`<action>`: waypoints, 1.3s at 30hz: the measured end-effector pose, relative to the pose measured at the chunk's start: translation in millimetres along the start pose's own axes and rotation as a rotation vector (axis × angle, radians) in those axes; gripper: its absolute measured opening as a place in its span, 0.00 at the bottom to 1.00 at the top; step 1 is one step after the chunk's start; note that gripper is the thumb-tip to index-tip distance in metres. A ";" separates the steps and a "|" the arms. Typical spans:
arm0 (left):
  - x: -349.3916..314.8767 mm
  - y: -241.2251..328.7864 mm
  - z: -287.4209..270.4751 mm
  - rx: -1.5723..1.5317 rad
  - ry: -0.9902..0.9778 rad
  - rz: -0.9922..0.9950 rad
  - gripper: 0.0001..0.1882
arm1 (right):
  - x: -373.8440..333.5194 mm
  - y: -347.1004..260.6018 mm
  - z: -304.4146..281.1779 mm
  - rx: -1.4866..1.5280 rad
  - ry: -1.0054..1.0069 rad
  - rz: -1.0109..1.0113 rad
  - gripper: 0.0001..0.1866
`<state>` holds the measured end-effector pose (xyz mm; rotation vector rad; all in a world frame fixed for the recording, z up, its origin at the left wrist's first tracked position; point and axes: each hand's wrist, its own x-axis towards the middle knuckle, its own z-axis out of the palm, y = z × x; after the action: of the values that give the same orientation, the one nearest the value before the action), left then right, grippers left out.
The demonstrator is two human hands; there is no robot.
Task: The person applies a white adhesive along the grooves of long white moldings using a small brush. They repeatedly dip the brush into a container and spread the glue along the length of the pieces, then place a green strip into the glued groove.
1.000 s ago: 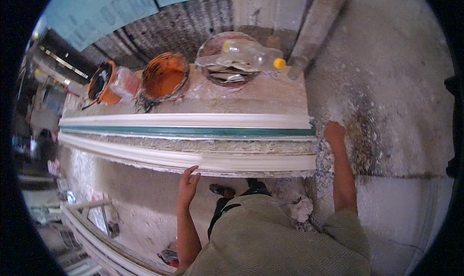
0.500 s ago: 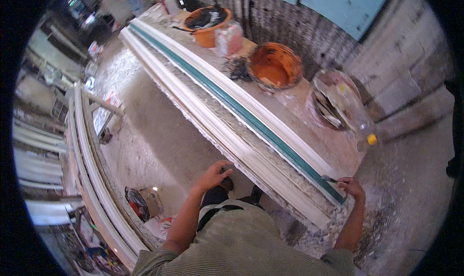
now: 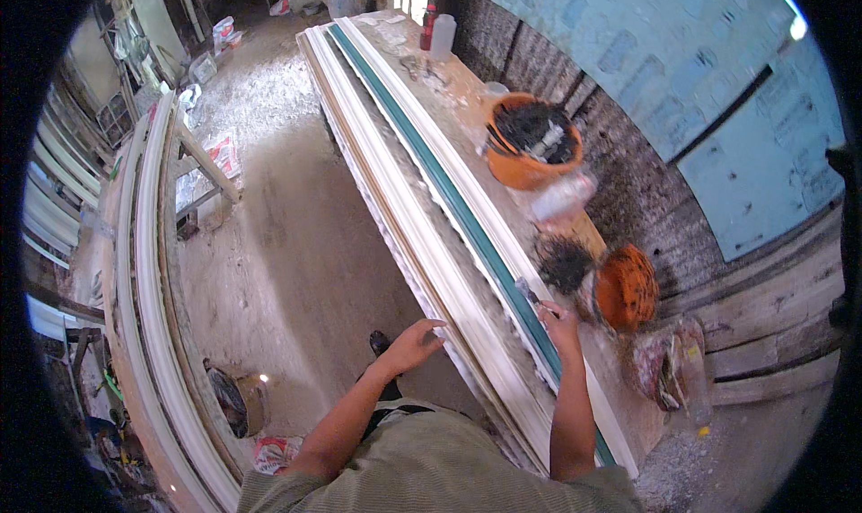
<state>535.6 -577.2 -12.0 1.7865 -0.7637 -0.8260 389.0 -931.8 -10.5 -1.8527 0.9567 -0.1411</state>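
My right hand (image 3: 560, 324) is closed on a small scraper (image 3: 524, 289) with a grey blade and a dark handle. The scraper's blade is at the long green strip (image 3: 431, 165); whether it touches cannot be made out. White moulding (image 3: 452, 170) runs along the right side of the green strip. Another long ribbed white moulding (image 3: 415, 239) lies to its left, with a rough grey gap between. My left hand (image 3: 416, 344) is at the left edge of this moulding, fingers loosely stretched, holding nothing.
On the bench's right side stand an orange bucket of dark material (image 3: 530, 167), a clear plastic container (image 3: 564, 197), a dark bristly clump (image 3: 564, 262) and an orange basin (image 3: 626, 289). White bottles (image 3: 443, 37) stand farther off. Left is a second bench with long mouldings (image 3: 148, 271).
My right hand has moved from the near end of the green strip to a place farther along it, with the scraper. My view has turned and shifted toward the far end.
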 end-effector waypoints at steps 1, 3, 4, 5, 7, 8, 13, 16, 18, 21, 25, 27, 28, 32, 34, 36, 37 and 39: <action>8.0 -4.0 -23.7 0.024 -0.012 0.058 0.25 | 17.5 -21.5 18.8 -0.021 0.007 -0.008 0.19; 38.5 -11.9 -69.5 0.224 0.007 0.094 0.31 | 63.0 -65.7 61.5 0.024 0.010 -0.031 0.20; 51.9 -16.0 -87.5 0.339 0.078 0.158 0.33 | 84.5 -84.8 82.3 0.035 -0.001 -0.005 0.20; 66.5 -19.9 -105.7 0.466 0.131 0.209 0.36 | 102.4 -101.4 103.4 0.067 -0.016 0.034 0.19; 104.8 -26.2 -146.1 0.628 0.113 0.159 0.40 | 142.0 -136.6 152.9 0.120 0.055 -0.023 0.19; 120.8 -29.3 -164.7 0.674 0.125 0.171 0.40 | 160.6 -152.8 174.0 0.130 0.056 -0.042 0.19; 189.2 -47.8 -256.8 0.694 0.139 0.230 0.39 | 247.0 -237.8 266.1 0.036 0.145 -0.105 0.17; 240.1 -61.4 -333.7 0.681 0.134 0.287 0.38 | 306.9 -303.5 318.9 -0.112 0.202 -0.168 0.16; 274.7 -70.1 -390.7 0.694 0.120 0.295 0.38 | 341.8 -344.6 348.7 -0.154 0.177 -0.200 0.18; 321.0 -78.2 -480.8 0.684 0.084 0.254 0.37 | 403.1 -411.6 402.7 -0.082 0.136 -0.234 0.18; 365.9 -75.5 -593.7 0.738 0.031 0.257 0.37 | 470.7 -499.7 464.8 -0.137 0.116 -0.107 0.18; 391.1 -75.6 -636.9 0.716 0.057 0.177 0.37 | 506.1 -540.1 493.1 -0.199 0.132 -0.147 0.18; 403.8 -77.2 -657.0 0.711 0.084 0.155 0.37 | 523.8 -559.0 507.7 -0.206 0.135 -0.154 0.18; 453.2 -94.0 -734.2 0.634 0.181 0.168 0.37 | 599.0 -625.6 566.1 -0.271 0.115 -0.164 0.17; 478.0 -104.3 -773.5 0.602 0.195 0.157 0.37 | 634.2 -655.6 599.3 -0.283 0.107 -0.160 0.17; 502.9 -111.5 -814.8 0.594 0.190 0.169 0.38 | 666.6 -687.8 636.0 -0.258 0.137 -0.185 0.18; 516.0 -114.2 -832.9 0.584 0.187 0.178 0.38 | 683.2 -703.9 652.6 -0.246 0.150 -0.184 0.19; 540.7 -118.7 -868.6 0.607 0.153 0.162 0.39 | 717.3 -739.1 686.1 -0.231 0.163 -0.203 0.18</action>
<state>1563.9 -527.6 18.6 2.2466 -1.1201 -0.3569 1616.1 -778.1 36.0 -2.1779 0.9240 -0.3212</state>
